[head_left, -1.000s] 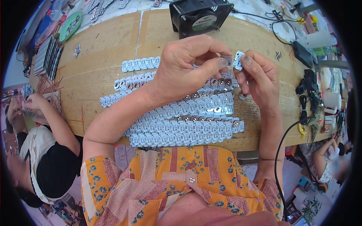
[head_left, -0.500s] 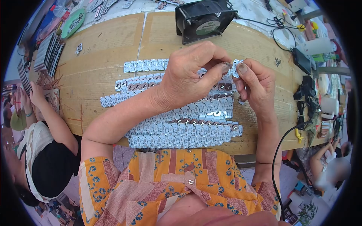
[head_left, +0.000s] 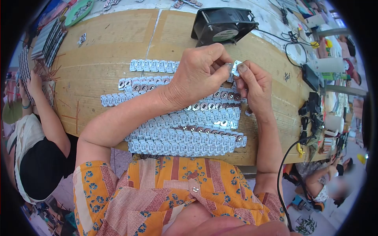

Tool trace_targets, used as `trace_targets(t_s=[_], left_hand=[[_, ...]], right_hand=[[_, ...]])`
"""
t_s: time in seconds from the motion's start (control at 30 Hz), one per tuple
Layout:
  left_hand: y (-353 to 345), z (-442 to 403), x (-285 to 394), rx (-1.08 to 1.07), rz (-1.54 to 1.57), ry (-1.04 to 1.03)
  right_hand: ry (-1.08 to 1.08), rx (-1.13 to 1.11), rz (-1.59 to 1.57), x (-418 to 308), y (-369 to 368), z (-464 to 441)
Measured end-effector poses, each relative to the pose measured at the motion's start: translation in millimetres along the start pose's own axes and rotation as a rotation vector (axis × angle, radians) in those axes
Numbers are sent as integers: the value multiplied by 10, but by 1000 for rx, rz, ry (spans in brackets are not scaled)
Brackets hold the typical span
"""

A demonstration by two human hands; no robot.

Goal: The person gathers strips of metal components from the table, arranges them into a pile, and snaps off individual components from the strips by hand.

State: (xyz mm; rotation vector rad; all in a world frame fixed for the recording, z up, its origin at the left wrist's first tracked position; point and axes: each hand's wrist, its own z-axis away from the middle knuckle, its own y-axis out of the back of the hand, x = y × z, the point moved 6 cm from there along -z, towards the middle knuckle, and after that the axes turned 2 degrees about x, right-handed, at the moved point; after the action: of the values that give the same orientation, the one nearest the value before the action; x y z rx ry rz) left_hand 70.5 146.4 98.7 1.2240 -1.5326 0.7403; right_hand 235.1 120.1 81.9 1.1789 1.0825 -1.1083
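My right hand (head_left: 255,86) pinches a small whitish metal piece (head_left: 236,67) upright between thumb and fingers. Just to its left, my left hand (head_left: 201,74) has thumb and forefinger pressed together close to that piece; what is between those fingertips is too small to make out. Beneath both hands and my left forearm lie long overlapping rows of similar small silvery pieces (head_left: 181,147). Some of them show round brown parts with shiny middles. My left hand and forearm hide part of the upper rows.
A black fan (head_left: 224,25) stands beyond my hands on the wooden table (head_left: 106,43). Cables and a white mug (head_left: 334,124) are at the right. At the left, a co-worker's hand (head_left: 34,83) holds a dark striped stack near thin brown sticks (head_left: 71,118).
The whole view has shifted slightly. Both hands have moved a little left, still close together, and the whitish piece in my right hand now shows more of its face.
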Motion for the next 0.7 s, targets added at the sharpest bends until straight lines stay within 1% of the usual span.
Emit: trace_targets(t_s=[0.03,0.13,0.33,0.43,0.53,0.63,0.7], left_hand=[[2,9,-11,-1,-7,8],[20,15,21,22,-75,-61],[22,0,-19,18,-87,-31],[21,-11,-30,24,-12,13],[-37,-1,-97,-38,139,103],[-46,-3,-53,-96,49,-18],[-57,8,-55,-137,26,-8]], right_hand=[[2,-21,13,-5,-17,2],[-1,-62,48,-21,-41,10],[-67,-53,26,25,-20,-18],[-80,-36,0,23,8,-23],[-75,-20,-42,21,18,-6],[-64,14,-63,13,31,27],[-78,31,-37,15,60,68]])
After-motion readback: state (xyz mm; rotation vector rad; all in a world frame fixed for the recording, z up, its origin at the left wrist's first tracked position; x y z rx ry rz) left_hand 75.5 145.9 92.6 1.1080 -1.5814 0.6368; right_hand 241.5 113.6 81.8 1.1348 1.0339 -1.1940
